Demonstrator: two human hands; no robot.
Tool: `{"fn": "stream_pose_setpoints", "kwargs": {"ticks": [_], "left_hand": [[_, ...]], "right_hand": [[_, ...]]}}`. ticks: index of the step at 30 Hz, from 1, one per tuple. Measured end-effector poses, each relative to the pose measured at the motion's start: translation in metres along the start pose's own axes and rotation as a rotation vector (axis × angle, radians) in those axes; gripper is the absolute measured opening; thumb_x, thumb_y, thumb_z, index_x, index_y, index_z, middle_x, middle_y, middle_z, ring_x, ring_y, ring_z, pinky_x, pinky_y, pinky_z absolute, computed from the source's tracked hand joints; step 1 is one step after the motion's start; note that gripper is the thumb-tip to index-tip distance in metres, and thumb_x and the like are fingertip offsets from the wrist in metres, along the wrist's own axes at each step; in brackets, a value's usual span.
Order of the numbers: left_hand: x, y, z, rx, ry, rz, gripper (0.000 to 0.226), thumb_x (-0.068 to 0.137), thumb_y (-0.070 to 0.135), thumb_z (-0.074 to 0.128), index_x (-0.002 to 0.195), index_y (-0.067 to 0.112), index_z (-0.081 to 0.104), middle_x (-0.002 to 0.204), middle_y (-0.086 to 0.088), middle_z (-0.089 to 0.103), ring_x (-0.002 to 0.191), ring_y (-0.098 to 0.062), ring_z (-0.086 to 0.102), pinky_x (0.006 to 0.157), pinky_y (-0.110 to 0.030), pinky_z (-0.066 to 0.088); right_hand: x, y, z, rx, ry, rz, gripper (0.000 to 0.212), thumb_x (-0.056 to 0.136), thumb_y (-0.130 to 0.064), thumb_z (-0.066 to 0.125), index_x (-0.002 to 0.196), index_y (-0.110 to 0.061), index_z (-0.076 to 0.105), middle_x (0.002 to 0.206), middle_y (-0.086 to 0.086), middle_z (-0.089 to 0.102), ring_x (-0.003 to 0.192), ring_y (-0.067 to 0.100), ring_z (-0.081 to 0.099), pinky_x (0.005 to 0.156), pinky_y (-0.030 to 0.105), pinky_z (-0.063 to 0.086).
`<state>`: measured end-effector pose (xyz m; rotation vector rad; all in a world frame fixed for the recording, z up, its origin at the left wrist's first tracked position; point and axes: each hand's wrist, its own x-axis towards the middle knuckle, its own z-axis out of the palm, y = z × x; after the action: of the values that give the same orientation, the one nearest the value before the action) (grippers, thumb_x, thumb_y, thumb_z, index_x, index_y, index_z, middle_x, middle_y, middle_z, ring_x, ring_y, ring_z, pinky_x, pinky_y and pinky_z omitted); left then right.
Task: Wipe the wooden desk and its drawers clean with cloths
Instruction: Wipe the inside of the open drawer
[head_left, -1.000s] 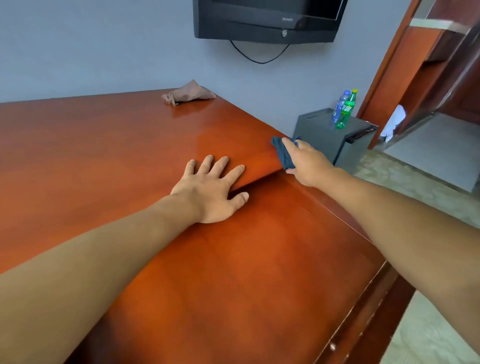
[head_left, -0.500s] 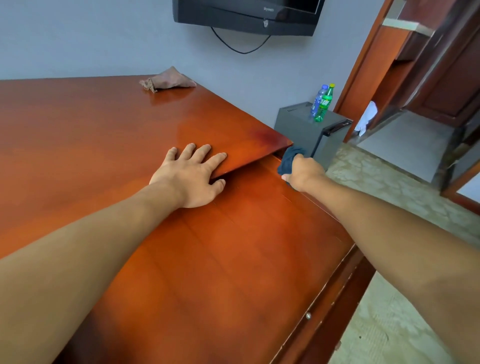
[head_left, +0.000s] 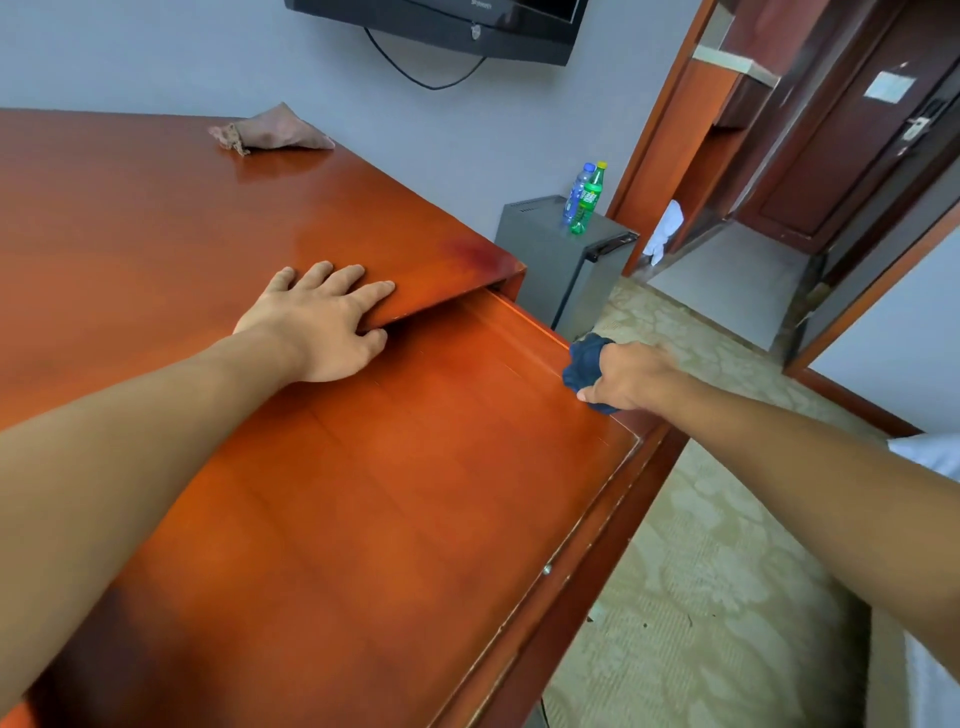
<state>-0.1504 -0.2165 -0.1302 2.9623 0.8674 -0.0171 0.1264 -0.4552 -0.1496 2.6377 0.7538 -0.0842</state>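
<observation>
Step in hand: wiping the right side rim of the pulled-out drawer (head_left: 415, 467), as far as one can judge from where the cloth sits.
Worktop: the wooden worktop (head_left: 156, 218) fills the upper left; the drawer juts out from under its front edge toward the viewer.
Left hand: the left hand (head_left: 322, 322) lies flat on the worktop at its front edge, fingers (head_left: 358, 286) straight and slightly spread, thumb down by the drawer; it holds nothing and seems to be steadying the person.
Right hand: the right hand (head_left: 628, 376) has its fingers curled and clamped on a bunched blue cloth (head_left: 584, 361), pressed against the drawer's right rim, about halfway along it.
Second cloth: a brown cloth (head_left: 272, 130) lies crumpled at the back of the worktop by the wall, well apart from both hands.
Nearby: a grey cabinet (head_left: 550, 260) with two bottles (head_left: 584, 200) on top stands just beyond the worktop's right end.
Next move: probably a steady drag of the blue cloth along the rim toward the drawer front, keeping pressure on the narrow edge so the cloth does not slip off.
Left to do: I cannot tell which surfaces are already clean.
</observation>
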Motion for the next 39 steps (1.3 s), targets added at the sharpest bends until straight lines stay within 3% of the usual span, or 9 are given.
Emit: {"fn": "stream_pose_setpoints", "kwargs": {"ticks": [5, 8, 13, 19, 23, 28, 31, 34, 39], "left_hand": [[-0.002, -0.001, -0.002, 0.011, -0.015, 0.006, 0.068, 0.104, 0.066, 0.026, 0.163, 0.047, -0.001, 0.175, 0.005, -0.002, 0.161, -0.025, -0.004, 0.130, -0.051, -0.001], [-0.003, -0.002, -0.002, 0.005, -0.009, 0.007, 0.068, 0.104, 0.065, 0.027, 0.163, 0.046, 0.000, 0.175, 0.006, -0.002, 0.161, -0.024, -0.004, 0.130, -0.051, -0.001], [0.001, -0.002, -0.001, -0.017, 0.006, 0.007, 0.069, 0.102, 0.066, 0.030, 0.163, 0.046, 0.006, 0.175, 0.006, 0.004, 0.161, -0.024, 0.000, 0.129, -0.052, 0.003], [0.005, -0.003, 0.002, -0.073, 0.053, 0.022, 0.069, 0.099, 0.065, 0.035, 0.163, 0.042, 0.020, 0.173, 0.002, 0.016, 0.160, -0.028, 0.010, 0.128, -0.055, 0.008], [-0.007, -0.003, -0.001, -0.111, 0.103, 0.083, 0.064, 0.101, 0.055, 0.044, 0.160, 0.031, 0.036, 0.169, -0.002, 0.029, 0.157, -0.028, 0.021, 0.127, -0.050, 0.015], [-0.076, 0.041, -0.010, -0.244, 0.232, 0.362, 0.040, 0.099, 0.026, 0.056, 0.139, 0.022, 0.061, 0.148, 0.004, 0.055, 0.140, -0.020, 0.048, 0.116, -0.036, 0.037], [-0.147, 0.097, -0.018, -0.314, 0.062, 0.519, 0.049, 0.104, 0.048, 0.048, 0.151, 0.034, 0.046, 0.159, 0.018, 0.041, 0.148, -0.008, 0.037, 0.122, -0.029, 0.030], [-0.219, 0.144, -0.013, -0.273, -0.181, 0.665, 0.081, 0.101, 0.070, 0.037, 0.166, 0.033, 0.007, 0.171, 0.021, 0.004, 0.157, -0.001, 0.001, 0.116, -0.015, -0.011], [-0.232, 0.151, 0.018, -0.147, -0.170, 0.698, 0.081, 0.106, 0.026, 0.039, 0.163, 0.029, -0.019, 0.165, 0.017, -0.035, 0.151, -0.004, -0.031, 0.126, -0.028, -0.015]], "right_hand": [[-0.019, 0.033, 0.008, -0.055, -0.114, 0.016, 0.050, 0.086, -0.065, 0.065, 0.106, -0.019, 0.064, 0.108, 0.000, 0.064, 0.113, 0.025, 0.060, 0.111, 0.043, 0.039], [-0.024, 0.044, 0.001, 0.085, -0.193, -0.017, 0.042, 0.085, -0.049, 0.076, 0.099, -0.014, 0.059, 0.105, 0.003, 0.062, 0.101, 0.022, 0.061, 0.094, 0.034, 0.050], [-0.032, 0.085, -0.020, 0.515, -0.330, -0.027, 0.022, 0.091, -0.031, 0.077, 0.088, -0.012, 0.065, 0.089, 0.000, 0.064, 0.081, 0.012, 0.058, 0.072, 0.025, 0.042], [-0.064, 0.088, -0.022, 0.405, -0.101, -0.098, 0.030, 0.090, -0.038, 0.076, 0.079, -0.015, 0.061, 0.079, 0.000, 0.061, 0.073, 0.014, 0.058, 0.060, 0.026, 0.037], [-0.103, 0.078, -0.004, 0.460, 0.068, -0.225, 0.026, 0.085, -0.040, 0.077, 0.081, -0.018, 0.064, 0.088, -0.003, 0.060, 0.081, 0.014, 0.060, 0.066, 0.029, 0.046], [-0.100, 0.076, 0.008, 0.339, 0.298, -0.154, 0.015, 0.085, -0.013, 0.062, 0.096, -0.019, 0.054, 0.096, 0.000, 0.060, 0.084, 0.021, 0.061, 0.062, 0.031, 0.047], [-0.095, 0.076, 0.017, 0.461, 0.367, -0.041, 0.038, 0.086, -0.011, 0.057, 0.120, -0.024, 0.047, 0.102, -0.003, 0.054, 0.088, 0.023, 0.059, 0.068, 0.035, 0.047], [-0.109, 0.067, 0.016, 0.477, 0.268, -0.087, 0.008, 0.080, -0.026, 0.063, 0.086, -0.028, 0.057, 0.093, -0.003, 0.057, 0.092, 0.025, 0.062, 0.065, 0.033, 0.044], [-0.182, 0.029, 0.008, 0.322, 0.228, -0.322, 0.054, 0.083, -0.081, 0.041, 0.085, -0.029, 0.056, 0.091, -0.006, 0.051, 0.085, 0.014, 0.053, 0.074, 0.036, 0.041]]}}
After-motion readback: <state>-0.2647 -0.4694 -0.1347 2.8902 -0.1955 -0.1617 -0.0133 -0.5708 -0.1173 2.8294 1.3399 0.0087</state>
